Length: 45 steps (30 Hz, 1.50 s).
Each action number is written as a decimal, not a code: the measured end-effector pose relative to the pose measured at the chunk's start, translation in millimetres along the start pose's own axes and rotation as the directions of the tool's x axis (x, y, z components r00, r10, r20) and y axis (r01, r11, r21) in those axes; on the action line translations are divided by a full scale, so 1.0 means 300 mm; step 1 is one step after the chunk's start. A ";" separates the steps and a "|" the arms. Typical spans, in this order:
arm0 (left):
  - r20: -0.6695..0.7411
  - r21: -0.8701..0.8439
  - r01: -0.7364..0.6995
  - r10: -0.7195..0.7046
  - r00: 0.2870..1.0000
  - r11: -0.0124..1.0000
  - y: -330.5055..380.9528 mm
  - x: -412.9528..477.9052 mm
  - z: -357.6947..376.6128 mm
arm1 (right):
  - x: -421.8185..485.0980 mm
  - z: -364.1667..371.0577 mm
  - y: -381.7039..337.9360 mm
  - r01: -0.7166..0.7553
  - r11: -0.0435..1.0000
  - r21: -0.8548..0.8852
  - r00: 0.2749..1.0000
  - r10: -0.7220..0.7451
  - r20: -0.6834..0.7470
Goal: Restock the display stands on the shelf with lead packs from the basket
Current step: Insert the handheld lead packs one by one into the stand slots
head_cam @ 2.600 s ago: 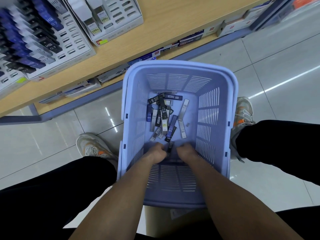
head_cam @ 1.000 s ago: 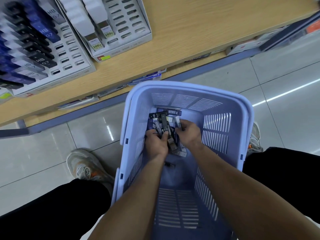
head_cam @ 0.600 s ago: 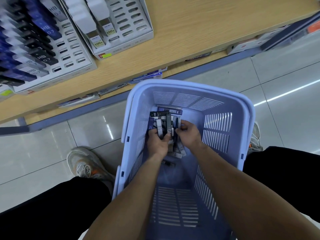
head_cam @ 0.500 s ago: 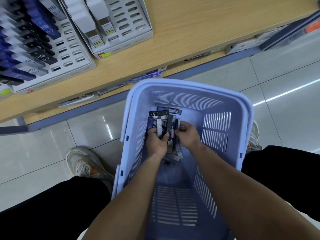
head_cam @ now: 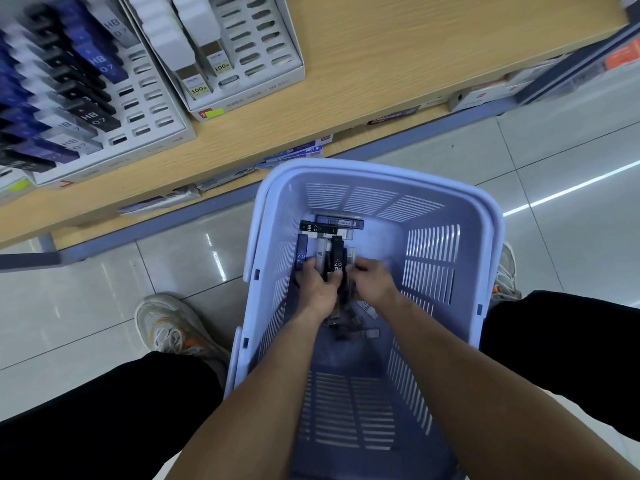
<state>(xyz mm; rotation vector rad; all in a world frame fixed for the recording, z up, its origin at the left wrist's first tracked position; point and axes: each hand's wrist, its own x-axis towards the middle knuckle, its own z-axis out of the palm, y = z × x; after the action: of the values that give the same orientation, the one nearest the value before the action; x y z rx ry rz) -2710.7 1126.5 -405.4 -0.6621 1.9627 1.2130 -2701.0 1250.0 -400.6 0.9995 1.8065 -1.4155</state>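
A wooden shelf point(head_cam: 398, 64) runs across the top. It carries white display stands point(head_cam: 152, 133): the left one is mostly filled with dark blue, black and grey packs, and the right one shows many empty slots. Below the shelf, a pale lilac slatted basket point(head_cam: 381, 171) sits between the person's knees, over a glossy tiled floor point(head_cam: 104, 306).

In the last few seconds both hands have moved from the basket's near end to its far half. Packs that lay scattered there are now gathered into one upright bundle (so the picking-up looks nearly done, with the carry to the stands likely next). The left hand point(head_cam: 320, 289) grips this bundle of lead packs point(head_cam: 337, 261), fingers curled round it. The right hand point(head_cam: 375, 284), slightly blurred, curls its fingers against the bundle's right side.

The packs are slim, flat cases in black, dark blue or clear grey, some printed "HB 07". A few loose packs point(head_cam: 320, 227) lie by the basket's far wall, and others lie under the wrists.
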 end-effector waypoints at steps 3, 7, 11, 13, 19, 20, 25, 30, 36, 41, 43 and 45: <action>-0.009 0.007 -0.005 0.005 1.000 1.000 0.013 -0.012 0.009 | 0.060 0.004 0.058 -0.044 0.996 0.078 0.998 0.040 0.052; -0.010 -0.061 -0.020 0.020 1.000 0.998 0.018 -0.021 0.010 | 0.021 0.001 0.016 -0.002 0.997 0.075 0.998 -0.003 0.061; 0.004 -0.066 -0.036 0.036 0.999 0.997 -0.027 0.019 0.012 | -0.010 0.002 -0.006 0.032 0.996 0.083 0.995 -0.039 0.088; 0.032 -0.053 -0.029 0.031 0.999 0.998 -0.022 0.018 0.005 | -0.024 -0.004 -0.021 0.034 0.993 0.113 0.994 -0.046 0.100; 0.080 -0.151 -0.042 0.055 0.995 0.988 0.021 -0.025 -0.019 | -0.049 -0.023 -0.043 0.004 0.952 0.305 0.995 -0.034 0.093; 0.092 -0.165 -0.031 0.046 0.995 0.986 0.018 -0.026 -0.019 | -0.049 -0.023 -0.042 0.009 0.948 0.318 0.997 -0.034 0.075; 0.128 -0.168 -0.013 0.035 0.991 0.986 0.009 -0.022 -0.009 | -0.030 -0.026 -0.036 0.036 0.940 0.338 0.999 -0.030 -0.021; 0.157 -0.218 0.015 0.020 0.987 0.976 0.017 -0.033 -0.015 | -0.025 -0.027 -0.039 0.038 0.945 0.326 0.999 -0.037 -0.009; 0.125 -0.268 0.054 -0.021 0.992 0.962 0.024 -0.024 -0.013 | -0.028 -0.033 -0.047 0.009 0.959 0.285 0.998 -0.027 0.059; 0.070 -0.285 0.055 -0.037 0.997 0.957 0.030 -0.012 -0.020 | -0.052 -0.038 -0.007 0.009 0.988 0.155 0.990 0.013 -0.144; 0.065 -0.300 0.060 -0.043 0.997 0.952 0.041 -0.006 -0.013 | -0.101 -0.022 0.018 -0.010 0.988 0.152 0.986 0.035 -0.165; 0.059 -0.304 0.051 -0.035 0.998 0.951 0.065 -0.008 -0.008 | -0.158 0.005 0.040 -0.022 0.975 0.221 0.986 0.058 -0.158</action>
<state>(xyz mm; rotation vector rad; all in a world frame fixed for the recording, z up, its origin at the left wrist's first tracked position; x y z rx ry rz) -2724.2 1132.8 -392.4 -0.8138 1.7229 1.5086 -2666.3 1241.6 -367.1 1.2917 1.7605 -1.5717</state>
